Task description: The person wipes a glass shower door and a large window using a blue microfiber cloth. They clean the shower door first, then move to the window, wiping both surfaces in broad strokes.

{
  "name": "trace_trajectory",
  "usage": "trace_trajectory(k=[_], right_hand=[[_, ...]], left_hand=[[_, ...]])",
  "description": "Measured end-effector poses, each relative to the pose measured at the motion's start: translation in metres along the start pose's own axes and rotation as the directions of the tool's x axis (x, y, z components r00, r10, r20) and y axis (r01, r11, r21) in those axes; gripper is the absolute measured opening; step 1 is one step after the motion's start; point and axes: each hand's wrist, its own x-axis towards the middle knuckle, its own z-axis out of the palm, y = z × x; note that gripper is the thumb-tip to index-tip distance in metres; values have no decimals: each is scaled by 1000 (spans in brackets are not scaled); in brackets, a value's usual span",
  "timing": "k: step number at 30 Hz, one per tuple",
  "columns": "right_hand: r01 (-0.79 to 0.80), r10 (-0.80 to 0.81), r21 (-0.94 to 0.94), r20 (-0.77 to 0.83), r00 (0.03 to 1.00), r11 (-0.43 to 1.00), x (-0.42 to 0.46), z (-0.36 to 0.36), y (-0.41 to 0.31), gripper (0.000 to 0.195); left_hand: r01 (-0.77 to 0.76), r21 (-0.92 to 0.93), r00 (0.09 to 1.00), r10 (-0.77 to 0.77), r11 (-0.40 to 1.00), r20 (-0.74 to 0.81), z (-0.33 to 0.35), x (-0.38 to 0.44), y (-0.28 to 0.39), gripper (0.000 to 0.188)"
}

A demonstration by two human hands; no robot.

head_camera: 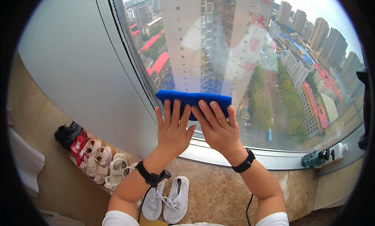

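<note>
A folded blue cloth (pixel 194 96) lies flat against the window pane (pixel 222 59), near the pane's lower left corner. My left hand (pixel 173 131) presses the cloth's left half to the glass with fingers spread, its thumb sticking out below the cloth. On the cloth's right half, my right hand (pixel 221 128) bears down the same way, fingertips just under the upper fold. The two hands nearly touch at the cloth's middle. Black bands (pixel 244 161) circle both wrists, and the left one carries a small device (pixel 160 178) with a cable.
Below the window's white frame (pixel 263 160) runs a brown marble sill (pixel 211 191). White lace-up shoes (pixel 176 198) stand on it, with several sandals (pixel 117 167) and black footwear (pixel 68 135) to the left. Pump bottles (pixel 315 158) stand at right. A grey panel (pixel 79 79) borders the pane.
</note>
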Motion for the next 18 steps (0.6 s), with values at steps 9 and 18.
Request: trace_trajectory(k=[9, 18], right_hand=[[-23, 108, 217, -390, 914, 976, 146, -15, 11, 38], [-16, 13, 166, 20, 1000, 986, 21, 3, -13, 45]], left_hand=[[-44, 44, 911, 58, 998, -408, -82, 117, -19, 55], [121, -114, 993, -121, 986, 3, -26, 8, 2, 62]])
